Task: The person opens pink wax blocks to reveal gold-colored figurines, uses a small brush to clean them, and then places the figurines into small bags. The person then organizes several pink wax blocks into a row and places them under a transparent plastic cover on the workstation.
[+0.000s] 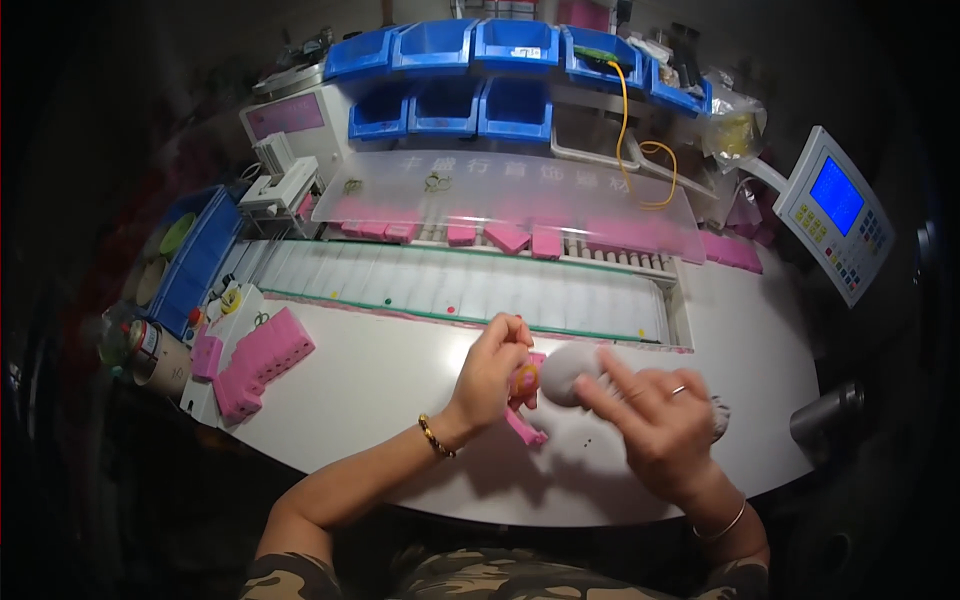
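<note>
Over the front of the white table, my left hand (pixel 492 375) is closed on a pink rubbery piece (pixel 525 428) whose lower part hangs open below the fingers. Something orange-yellow (pixel 524 377) shows inside it, partly hidden by the fingers. To its right, my right hand (pixel 655 415) is closed around a grey, rounded thing (pixel 572 375), smeared by motion; its kind is not clear. A striped grey end (pixel 720 418) sticks out behind that hand. The grey thing is close beside the pink piece; whether they touch, I cannot tell. Several small dark specks (pixel 588 442) lie below, between my hands.
Pink blocks (pixel 265 352) are stacked at the left, near a blue crate (pixel 195 258). A long, shallow white tray (pixel 460 290) with green edging crosses the table. Behind are a translucent cover (pixel 510 195), more pink blocks and blue bins (pixel 432 42). A control panel (pixel 835 210) stands right.
</note>
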`<state>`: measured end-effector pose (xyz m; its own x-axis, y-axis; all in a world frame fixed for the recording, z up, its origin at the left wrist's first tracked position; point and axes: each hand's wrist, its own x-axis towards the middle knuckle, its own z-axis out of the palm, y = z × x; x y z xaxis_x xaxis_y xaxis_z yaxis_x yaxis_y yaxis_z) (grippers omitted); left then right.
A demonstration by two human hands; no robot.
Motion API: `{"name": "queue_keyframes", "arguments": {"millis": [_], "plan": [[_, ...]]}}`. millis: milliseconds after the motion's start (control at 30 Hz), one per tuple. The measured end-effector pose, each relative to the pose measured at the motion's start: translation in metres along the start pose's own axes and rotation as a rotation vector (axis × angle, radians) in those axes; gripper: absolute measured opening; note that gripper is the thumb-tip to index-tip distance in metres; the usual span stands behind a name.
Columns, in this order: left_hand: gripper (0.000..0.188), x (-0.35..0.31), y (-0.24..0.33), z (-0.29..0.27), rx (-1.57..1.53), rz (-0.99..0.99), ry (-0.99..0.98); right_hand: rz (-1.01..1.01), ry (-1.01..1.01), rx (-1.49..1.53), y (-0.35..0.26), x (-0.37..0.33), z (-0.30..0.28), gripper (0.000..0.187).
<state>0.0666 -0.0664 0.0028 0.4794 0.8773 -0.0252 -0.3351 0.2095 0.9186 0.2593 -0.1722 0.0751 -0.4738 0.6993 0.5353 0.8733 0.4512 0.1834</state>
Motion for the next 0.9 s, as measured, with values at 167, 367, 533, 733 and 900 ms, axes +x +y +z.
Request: {"name": "queue_keyframes", "arguments": {"millis": [167,367,533,733,900], "plan": [[0.011,-0.002,0.020,-0.008,0.062,0.000,0.071,0.144,0.352,-0.102,-0.006,0.017,-0.018,0.027],[0.007,-0.001,0.014,-0.006,0.054,0.205,-0.005,-0.056,-0.103,0.017,-0.016,-0.005,0.007,0.033],[0.008,0.004,0.008,-0.016,0.045,0.054,0.096,0.135,0.031,-0.100,0.005,-0.009,-0.007,0.034],[0.013,0.011,0.004,0.014,0.026,0.322,0.059,-0.050,-0.016,-0.013,-0.027,-0.003,-0.001,0.033],[0.017,0.006,0.010,-0.006,-0.076,0.244,0.215,0.075,-0.122,-0.046,0.000,-0.025,0.022,0.036]]}}
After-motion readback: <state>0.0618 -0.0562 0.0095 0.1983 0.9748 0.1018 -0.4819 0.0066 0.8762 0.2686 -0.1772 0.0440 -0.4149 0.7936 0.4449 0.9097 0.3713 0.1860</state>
